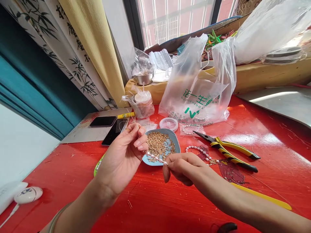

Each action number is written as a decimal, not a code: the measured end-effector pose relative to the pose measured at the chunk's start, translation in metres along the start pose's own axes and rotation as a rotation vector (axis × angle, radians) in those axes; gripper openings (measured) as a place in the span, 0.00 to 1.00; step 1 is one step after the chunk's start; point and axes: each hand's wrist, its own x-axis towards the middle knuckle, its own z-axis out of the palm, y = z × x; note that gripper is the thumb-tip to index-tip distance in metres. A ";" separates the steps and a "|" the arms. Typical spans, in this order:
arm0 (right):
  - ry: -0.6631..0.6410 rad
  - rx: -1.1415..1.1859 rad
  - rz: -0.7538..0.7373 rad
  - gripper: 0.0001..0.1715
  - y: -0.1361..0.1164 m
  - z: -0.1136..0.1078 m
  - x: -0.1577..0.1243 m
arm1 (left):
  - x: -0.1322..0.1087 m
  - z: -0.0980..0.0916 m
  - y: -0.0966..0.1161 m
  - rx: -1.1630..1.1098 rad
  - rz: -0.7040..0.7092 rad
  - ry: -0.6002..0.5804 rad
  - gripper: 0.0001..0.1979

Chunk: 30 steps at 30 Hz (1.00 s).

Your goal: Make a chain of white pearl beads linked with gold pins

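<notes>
A short string of white pearl beads (155, 157) stretches between my two hands, over the front of a blue dish (178, 147). My left hand (126, 152) is closed, thumb and fingertips pinched, with the strand's left end running into its curled fingers. A thin thread or wire sticks up from that pinch; which of the two I cannot tell. At the strand's other end, my right hand (183, 166) pinches the last pearls between thumb and forefinger. Small gold beads (156, 142) fill much of the dish. Beyond my right wrist lies another pearl strand (198, 148).
Yellow-black pliers (228, 149) and a yellow strip (263, 195) lie right on the red table (155, 207). Behind the dish are a clear round lid (168, 124) and a plastic bag (194, 94). A phone (103, 121) and a green-edged tray (96, 166) are left.
</notes>
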 end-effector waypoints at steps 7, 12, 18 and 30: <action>-0.124 0.131 -0.007 0.12 0.001 -0.001 0.002 | -0.002 0.003 -0.003 0.018 -0.041 -0.004 0.16; -0.079 0.111 -0.013 0.14 0.001 -0.001 -0.001 | -0.004 0.002 -0.005 0.034 -0.035 -0.005 0.14; -0.061 0.085 -0.017 0.16 0.003 0.000 0.001 | -0.005 0.001 -0.006 0.036 -0.048 -0.011 0.14; -0.066 0.090 -0.005 0.15 0.002 0.001 -0.002 | -0.009 0.004 -0.009 0.051 -0.074 -0.021 0.14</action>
